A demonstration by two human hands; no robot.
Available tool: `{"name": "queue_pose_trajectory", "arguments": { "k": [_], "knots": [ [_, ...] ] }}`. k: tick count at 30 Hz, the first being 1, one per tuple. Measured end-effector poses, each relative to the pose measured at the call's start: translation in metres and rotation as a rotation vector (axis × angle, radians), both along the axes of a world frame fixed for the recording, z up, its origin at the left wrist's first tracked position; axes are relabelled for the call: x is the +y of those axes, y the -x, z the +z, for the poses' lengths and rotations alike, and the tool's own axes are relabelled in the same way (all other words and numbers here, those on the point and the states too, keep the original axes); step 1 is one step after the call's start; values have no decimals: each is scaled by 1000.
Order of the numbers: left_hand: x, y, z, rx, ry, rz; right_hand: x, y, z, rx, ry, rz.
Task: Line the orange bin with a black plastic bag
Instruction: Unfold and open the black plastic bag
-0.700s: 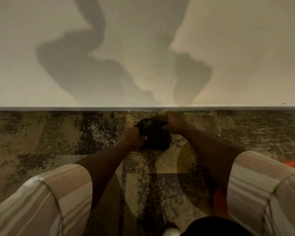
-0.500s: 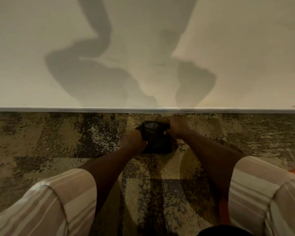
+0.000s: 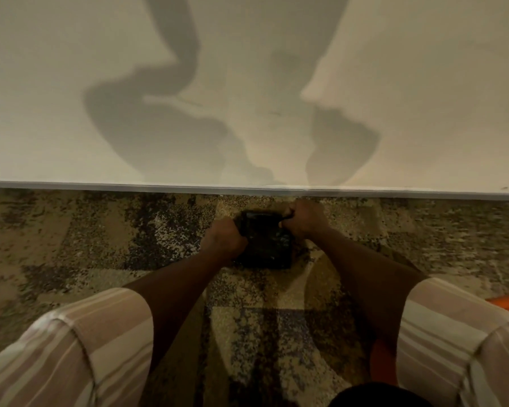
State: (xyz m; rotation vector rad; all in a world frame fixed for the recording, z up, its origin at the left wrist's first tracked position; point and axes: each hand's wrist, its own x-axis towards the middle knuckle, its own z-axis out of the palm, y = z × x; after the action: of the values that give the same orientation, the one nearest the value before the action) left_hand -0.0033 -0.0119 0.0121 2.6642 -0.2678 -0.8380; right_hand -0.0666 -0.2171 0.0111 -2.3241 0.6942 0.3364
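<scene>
Orange plastic of the bin (image 3: 380,362) peeks out only in slivers behind the right sleeve (image 3: 453,342), mostly hidden. Between both hands, a folded black plastic bag (image 3: 265,242) is held above the carpet (image 3: 71,245): left hand (image 3: 225,237) clenched on its left edge, right hand (image 3: 304,220) gripping its top right corner.

Folded plastic bag (image 3: 265,245): glossy black. Bin (image 3: 382,362), partly hidden behind right sleeve: bright orange. Carpet (image 3: 100,245): mottled tan, beige, dark grey-black speckle, bluish-grey patches lower centre. Wall (image 3: 71,69): plain off-white, grey shadows across it. Baseboard (image 3: 100,185): pale grey-white strip. Left sleeve (image 3: 71,356) and right sleeve (image 3: 453,342): dusty pink with cream stripes.
</scene>
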Motion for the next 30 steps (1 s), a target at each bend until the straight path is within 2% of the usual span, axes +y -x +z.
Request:
{"name": "queue_pose_trajectory", "arguments": {
  "k": [4, 8, 11, 17, 23, 27, 30],
  "knots": [
    [2, -4, 10, 10, 68, -2, 4, 4, 22, -65, -173, -65],
    [2, 3, 40, -6, 285, 106, 11, 8, 51, -202, -283, -196],
    [3, 7, 68, 17, 367, 117, 17, 11, 73, -217, -359, -274],
    [15, 13, 129, 213, 538, 218, 27, 36, 129, -308, -440, -407],
    [16, 37, 210, 365, 660, 384, 38, 70, 215, -377, -554, -626],
    [13, 54, 272, 376, 672, 449, 52, 103, 281, -433, -520, -636],
    [13, 65, 327, 336, 697, 450, 66, 129, 336, -449, -372, -516]
  ]
}}
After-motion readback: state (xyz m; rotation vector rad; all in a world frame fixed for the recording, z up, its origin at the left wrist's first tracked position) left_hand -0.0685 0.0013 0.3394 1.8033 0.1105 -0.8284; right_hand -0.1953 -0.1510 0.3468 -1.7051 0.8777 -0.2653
